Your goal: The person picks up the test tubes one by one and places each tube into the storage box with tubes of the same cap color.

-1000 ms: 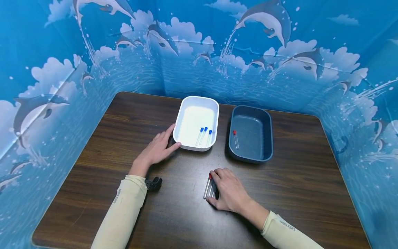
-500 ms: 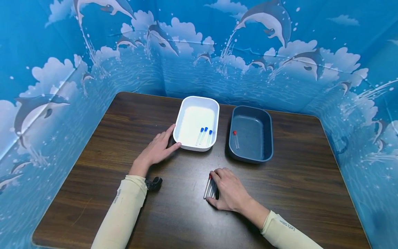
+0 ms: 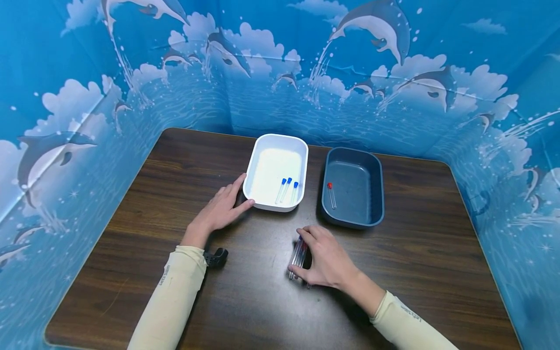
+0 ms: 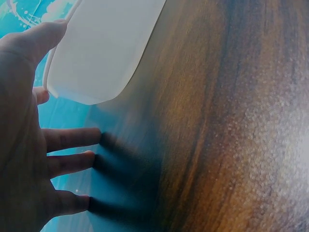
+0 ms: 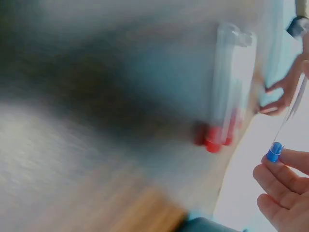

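Observation:
My left hand (image 3: 218, 206) lies at the near left corner of the white bin (image 3: 275, 208), its straight thumb and forefinger touching the rim; in the left wrist view its other fingers (image 4: 72, 140) are spread. My right hand (image 3: 330, 260) pinches a clear test tube with a blue cap (image 5: 274, 152) lengthwise between thumb and fingertips. Beside it, several red-capped test tubes (image 5: 215, 137) lie on the table, blurred in the right wrist view and partly hidden by the right hand in the head view. Three blue-capped test tubes (image 3: 286, 190) lie inside the white bin.
Right of the white bin stands a dark blue-grey bin (image 3: 375, 194) holding one red-capped test tube (image 3: 331, 196). Both bins are near the far edge of the brown wooden table (image 3: 245, 291). A dolphin-print curtain (image 3: 271, 58) surrounds the table's back and sides.
My right hand has moved slightly away from me and now pinches a blue-capped test tube, lifted from the group on the table. The left hand and both bins have stayed put.

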`<state>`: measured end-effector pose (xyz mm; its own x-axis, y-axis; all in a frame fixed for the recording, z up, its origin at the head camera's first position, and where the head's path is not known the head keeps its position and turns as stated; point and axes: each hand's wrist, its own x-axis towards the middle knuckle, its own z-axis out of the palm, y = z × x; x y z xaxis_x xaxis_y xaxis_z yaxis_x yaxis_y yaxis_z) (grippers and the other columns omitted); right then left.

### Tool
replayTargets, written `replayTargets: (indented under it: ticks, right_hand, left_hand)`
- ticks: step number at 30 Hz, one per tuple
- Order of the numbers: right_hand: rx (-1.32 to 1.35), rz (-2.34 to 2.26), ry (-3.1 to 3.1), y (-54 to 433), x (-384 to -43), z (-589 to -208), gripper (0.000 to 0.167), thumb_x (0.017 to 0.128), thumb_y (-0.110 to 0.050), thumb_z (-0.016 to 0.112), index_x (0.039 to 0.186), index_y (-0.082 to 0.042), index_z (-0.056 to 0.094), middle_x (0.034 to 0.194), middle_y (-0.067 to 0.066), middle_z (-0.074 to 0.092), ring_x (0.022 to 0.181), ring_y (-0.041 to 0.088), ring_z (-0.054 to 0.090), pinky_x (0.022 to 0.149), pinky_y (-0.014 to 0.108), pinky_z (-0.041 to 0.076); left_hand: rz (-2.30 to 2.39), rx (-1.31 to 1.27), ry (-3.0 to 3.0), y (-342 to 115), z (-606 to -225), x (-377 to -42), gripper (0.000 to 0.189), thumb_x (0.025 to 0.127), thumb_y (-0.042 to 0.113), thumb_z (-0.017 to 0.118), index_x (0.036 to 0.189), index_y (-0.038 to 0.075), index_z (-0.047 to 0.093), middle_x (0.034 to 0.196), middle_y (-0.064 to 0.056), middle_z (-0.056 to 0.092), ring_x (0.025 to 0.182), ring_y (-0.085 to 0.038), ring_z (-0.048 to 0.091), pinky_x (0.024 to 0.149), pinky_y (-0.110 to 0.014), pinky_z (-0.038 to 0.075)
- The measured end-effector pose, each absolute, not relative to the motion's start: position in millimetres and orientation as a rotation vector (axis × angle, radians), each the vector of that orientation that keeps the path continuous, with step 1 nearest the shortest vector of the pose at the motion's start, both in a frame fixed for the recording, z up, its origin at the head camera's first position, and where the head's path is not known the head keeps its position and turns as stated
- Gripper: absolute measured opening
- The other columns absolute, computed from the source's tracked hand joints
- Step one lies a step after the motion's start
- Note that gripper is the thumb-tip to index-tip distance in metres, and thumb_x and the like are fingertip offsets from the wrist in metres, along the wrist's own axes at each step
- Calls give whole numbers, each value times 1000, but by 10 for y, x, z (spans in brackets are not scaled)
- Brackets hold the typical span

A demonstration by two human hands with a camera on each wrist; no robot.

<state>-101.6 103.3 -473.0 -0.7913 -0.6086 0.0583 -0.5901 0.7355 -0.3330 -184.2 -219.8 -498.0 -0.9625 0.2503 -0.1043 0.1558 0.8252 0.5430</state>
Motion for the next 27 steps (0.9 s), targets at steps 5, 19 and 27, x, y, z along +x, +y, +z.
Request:
replayTargets:
  ticks: [5,19,27]
  right_hand:
    - [-972,-644,2902,1015,-1091,-4578,85,77,-71,64,136,-10,57,125,5,58,112,19,53,96,41,45]
    - [-985,-851,2947,903,-1449,-4303,84,79,-67,66,138,-8,56,127,7,56,102,19,52,84,39,48]
    - [-960,-872,2949,794,-1689,-4231,85,79,-67,65,137,-6,56,122,9,57,100,20,51,83,39,47]
  left_hand:
    - [820,322,2836,-2196,-4984,-1841,90,90,75,39,158,31,-1,155,-13,32,132,-32,37,107,-56,30]
    - [808,319,2839,-2204,-4988,-1851,89,91,75,38,158,31,-1,155,-13,32,131,-33,38,106,-57,31]
    - [816,332,2838,-2214,-4978,-1840,88,92,74,38,158,32,-2,155,-14,32,133,-34,36,106,-57,30]
